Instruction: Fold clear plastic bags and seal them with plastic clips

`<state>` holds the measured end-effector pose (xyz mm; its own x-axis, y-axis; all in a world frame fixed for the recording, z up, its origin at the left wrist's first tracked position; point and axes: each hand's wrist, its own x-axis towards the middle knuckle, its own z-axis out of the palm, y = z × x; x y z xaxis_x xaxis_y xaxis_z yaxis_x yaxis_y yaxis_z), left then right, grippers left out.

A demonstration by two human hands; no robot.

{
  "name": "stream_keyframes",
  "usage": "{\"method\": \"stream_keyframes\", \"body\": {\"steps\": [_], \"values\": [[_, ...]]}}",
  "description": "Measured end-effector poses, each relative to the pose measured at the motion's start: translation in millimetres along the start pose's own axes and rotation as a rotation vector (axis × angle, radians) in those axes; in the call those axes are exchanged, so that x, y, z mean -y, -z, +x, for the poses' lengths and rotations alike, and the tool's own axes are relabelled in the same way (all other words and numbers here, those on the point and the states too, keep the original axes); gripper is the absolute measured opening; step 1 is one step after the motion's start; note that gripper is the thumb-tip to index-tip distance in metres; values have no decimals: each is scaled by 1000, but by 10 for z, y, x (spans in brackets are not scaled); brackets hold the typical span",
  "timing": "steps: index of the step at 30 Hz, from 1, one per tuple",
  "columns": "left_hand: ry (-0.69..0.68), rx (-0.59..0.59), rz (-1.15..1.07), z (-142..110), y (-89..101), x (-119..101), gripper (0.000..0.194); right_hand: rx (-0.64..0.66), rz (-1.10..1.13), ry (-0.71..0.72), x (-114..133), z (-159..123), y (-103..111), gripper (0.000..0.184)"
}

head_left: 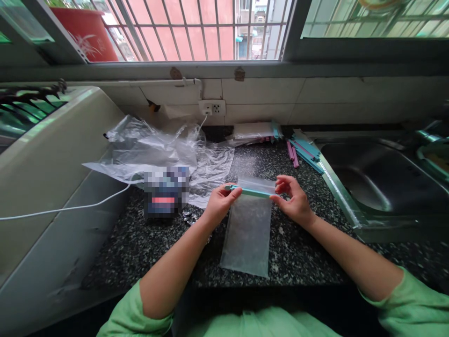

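The fingers of our left hand (223, 201) pinch one end of a thin, pale blue plastic strip (257, 192), and those of our right hand (294, 199) curl at its other end, but we cannot tell if they squeeze. The strip goes across the upper part of a flat, clear plastic bag (247, 234) on the speckled black stone tabletop (301, 264).

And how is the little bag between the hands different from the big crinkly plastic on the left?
The bag lies flat; the crinkly plastic is rumpled. The bag is smaller than the crinkly plastic. The bag has a teal strip across it, held in the left hand; the crinkly plastic shows none. Both look see-through.
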<state>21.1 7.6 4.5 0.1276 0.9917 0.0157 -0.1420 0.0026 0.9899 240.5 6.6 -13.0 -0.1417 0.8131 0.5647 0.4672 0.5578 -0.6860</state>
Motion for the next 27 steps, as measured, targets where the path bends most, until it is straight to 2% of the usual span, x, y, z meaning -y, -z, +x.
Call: {"method": "stream_keyframes", "body": {"steps": [1,3,5,10,21,27], "values": [[-11,13,11,-9,-5,-18,33,44,58,-90,-11,3,0,42],[-16,49,35,-22,-10,-51,32,194,132,-227,-27,12,6,36],[-22,81,66,-24,-5,-75,31,295,135,-286,-28,20,15,30],[-89,53,173,2,33,-83,26,241,76,-244,0,26,22,29],[-65,39,162,-11,33,-71,28,238,57,-225,24,22,29,26],[-46,9,163,2,28,-44,29,233,75,-259,11,16,8,24]]}}
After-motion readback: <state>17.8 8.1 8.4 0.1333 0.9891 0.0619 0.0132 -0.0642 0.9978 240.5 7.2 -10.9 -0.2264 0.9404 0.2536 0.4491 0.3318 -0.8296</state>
